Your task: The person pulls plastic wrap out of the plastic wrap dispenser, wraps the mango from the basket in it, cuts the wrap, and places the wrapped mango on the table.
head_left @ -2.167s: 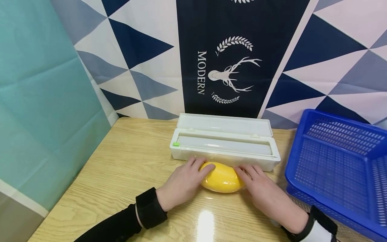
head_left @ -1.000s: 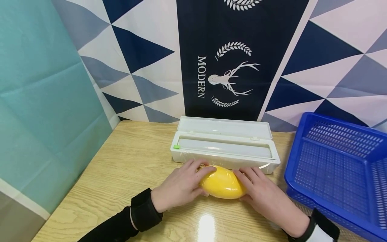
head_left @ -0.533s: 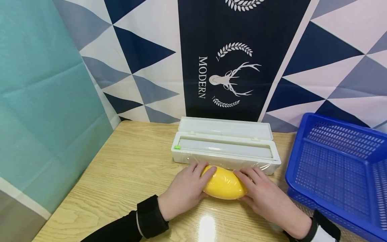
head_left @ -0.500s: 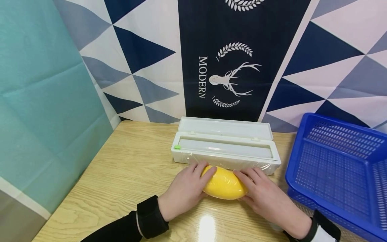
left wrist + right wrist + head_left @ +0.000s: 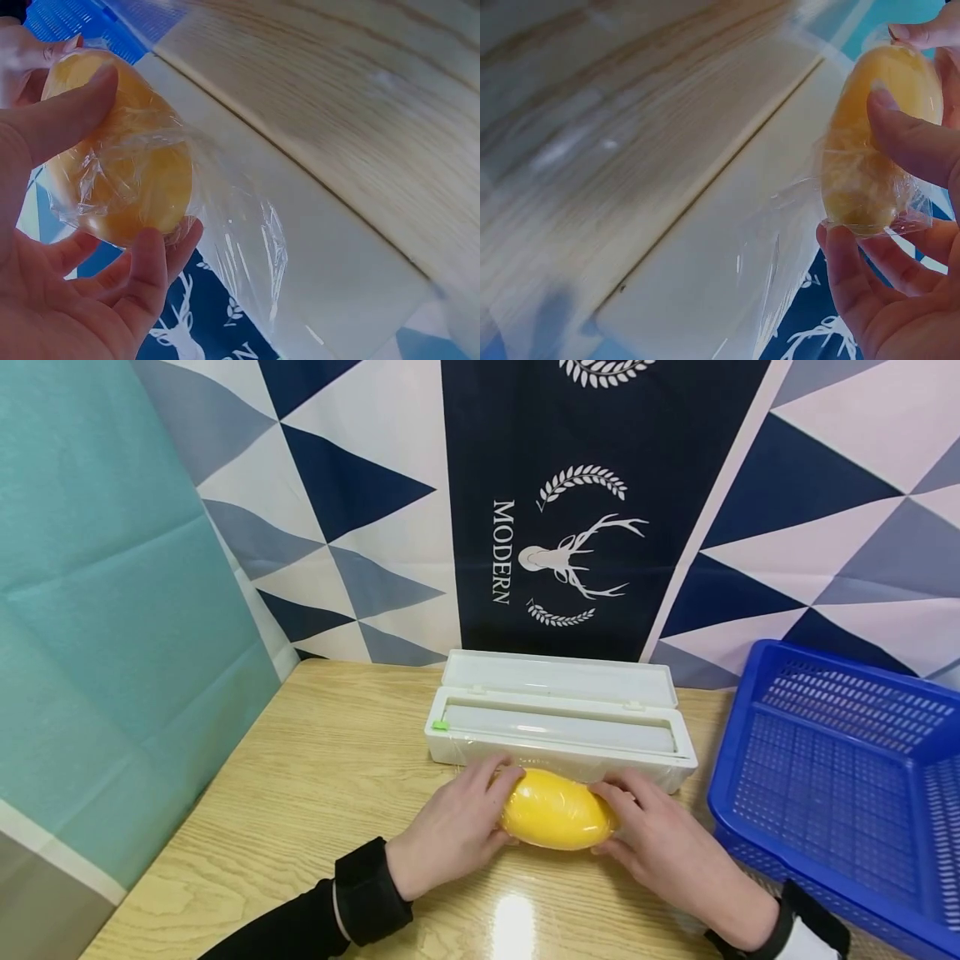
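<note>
A yellow mango (image 5: 557,810), wrapped in clear cling film, is held level between both hands in front of the white cling film dispenser (image 5: 555,727). My left hand (image 5: 457,822) grips its left end, thumb on the near face and fingers curled round the far side. At the other end my right hand (image 5: 667,839) grips it the same way. In the left wrist view a sheet of cling film (image 5: 259,247) stretches from the mango across the dispenser's front. Creased film also covers the mango (image 5: 870,150) in the right wrist view.
The dispenser's lid (image 5: 558,677) stands raised, showing the film roll (image 5: 558,728) and a green slider (image 5: 440,725). To the right is a blue plastic basket (image 5: 720,777). A patterned cloth (image 5: 360,510) hangs behind the wooden table (image 5: 285,827).
Both hands have turned the mango slightly between their fingers, and the right hand has shifted a little to the right. Compared with 2.2 seconds ago, the mango sits slightly lower in view.
</note>
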The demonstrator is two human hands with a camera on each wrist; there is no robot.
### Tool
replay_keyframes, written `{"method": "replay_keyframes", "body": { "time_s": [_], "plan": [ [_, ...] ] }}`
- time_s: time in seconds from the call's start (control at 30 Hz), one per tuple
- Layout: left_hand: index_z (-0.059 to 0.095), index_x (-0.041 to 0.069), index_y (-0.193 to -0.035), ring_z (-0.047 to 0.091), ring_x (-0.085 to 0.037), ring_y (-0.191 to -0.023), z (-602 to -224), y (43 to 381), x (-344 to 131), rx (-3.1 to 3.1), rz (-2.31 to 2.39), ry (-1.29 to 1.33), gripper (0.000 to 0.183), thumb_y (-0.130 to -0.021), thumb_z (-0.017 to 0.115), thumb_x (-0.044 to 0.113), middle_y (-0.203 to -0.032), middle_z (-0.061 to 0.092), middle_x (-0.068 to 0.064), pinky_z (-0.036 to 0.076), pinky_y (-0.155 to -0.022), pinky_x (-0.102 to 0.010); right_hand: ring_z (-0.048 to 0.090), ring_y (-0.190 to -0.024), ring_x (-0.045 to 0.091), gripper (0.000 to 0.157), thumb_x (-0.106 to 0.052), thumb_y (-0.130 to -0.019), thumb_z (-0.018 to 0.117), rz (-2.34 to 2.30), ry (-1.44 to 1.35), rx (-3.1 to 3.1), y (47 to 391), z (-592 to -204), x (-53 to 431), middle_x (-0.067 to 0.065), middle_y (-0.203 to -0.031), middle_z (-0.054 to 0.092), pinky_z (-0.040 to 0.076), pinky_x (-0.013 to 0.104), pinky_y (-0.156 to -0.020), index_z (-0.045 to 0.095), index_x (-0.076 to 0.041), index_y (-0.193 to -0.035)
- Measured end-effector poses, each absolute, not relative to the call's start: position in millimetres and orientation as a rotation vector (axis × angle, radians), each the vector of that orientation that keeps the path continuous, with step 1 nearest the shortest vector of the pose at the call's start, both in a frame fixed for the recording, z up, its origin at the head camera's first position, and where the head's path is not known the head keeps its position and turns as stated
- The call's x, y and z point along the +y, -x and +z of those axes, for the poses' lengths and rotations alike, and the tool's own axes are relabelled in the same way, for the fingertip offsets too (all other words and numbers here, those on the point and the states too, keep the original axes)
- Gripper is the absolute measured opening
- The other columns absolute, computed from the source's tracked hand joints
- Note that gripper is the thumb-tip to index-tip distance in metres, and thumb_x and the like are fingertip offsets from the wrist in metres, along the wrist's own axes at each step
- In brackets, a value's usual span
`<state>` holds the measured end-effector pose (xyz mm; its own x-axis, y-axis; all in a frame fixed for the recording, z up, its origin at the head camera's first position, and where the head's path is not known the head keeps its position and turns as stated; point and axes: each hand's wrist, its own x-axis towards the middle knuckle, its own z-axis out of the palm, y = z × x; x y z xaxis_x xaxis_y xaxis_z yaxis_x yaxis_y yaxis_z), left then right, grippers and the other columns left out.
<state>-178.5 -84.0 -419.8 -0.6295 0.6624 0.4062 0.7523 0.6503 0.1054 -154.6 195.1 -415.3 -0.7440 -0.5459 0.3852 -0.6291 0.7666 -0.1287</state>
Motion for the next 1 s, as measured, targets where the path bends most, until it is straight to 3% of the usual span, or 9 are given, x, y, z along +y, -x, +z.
{"method": "replay_keyframes", "body": {
  "time_s": [0.33,0.63,1.0],
  "plan": [
    [0.046,0.015,-0.143,0.055,-0.021,-0.107,-419.1,183.8,-87.7,-2.643,-0.551,1.089,0.075,-0.082,0.081,0.041,-0.135,0.044,-0.01,0.05,-0.092,-0.034,0.062,-0.09,0.013,0.059,-0.028,-0.073,0.091,0.371,-0.816,-2.679,154.0,-417.0,194.1,0.003,-0.107,0.061,0.058,0.035,-0.077,0.061,-0.008,-0.12],
    [0.046,0.009,-0.133,0.056,-0.013,-0.101,-417.1,186.6,-88.7,-2.663,-0.677,1.048,0.069,-0.082,0.079,0.043,-0.125,0.051,-0.003,0.051,-0.088,-0.029,0.066,-0.092,0.016,0.053,-0.029,-0.078,0.086,0.451,-0.766,-2.687,155.5,-417.3,195.1,0.004,-0.109,0.064,0.058,0.037,-0.074,0.061,-0.009,-0.12],
    [0.051,0.003,-0.132,0.062,-0.016,-0.097,-418.4,188.5,-86.1,-2.615,-0.467,1.045,0.067,-0.086,0.071,0.048,-0.12,0.058,-0.008,0.055,-0.078,-0.031,0.067,-0.1,0.025,0.05,-0.026,-0.084,0.081,0.473,-0.78,-2.675,158.0,-417.9,193.9,0.009,-0.115,0.066,0.057,0.041,-0.077,0.06,-0.008,-0.126]
  ]
}}
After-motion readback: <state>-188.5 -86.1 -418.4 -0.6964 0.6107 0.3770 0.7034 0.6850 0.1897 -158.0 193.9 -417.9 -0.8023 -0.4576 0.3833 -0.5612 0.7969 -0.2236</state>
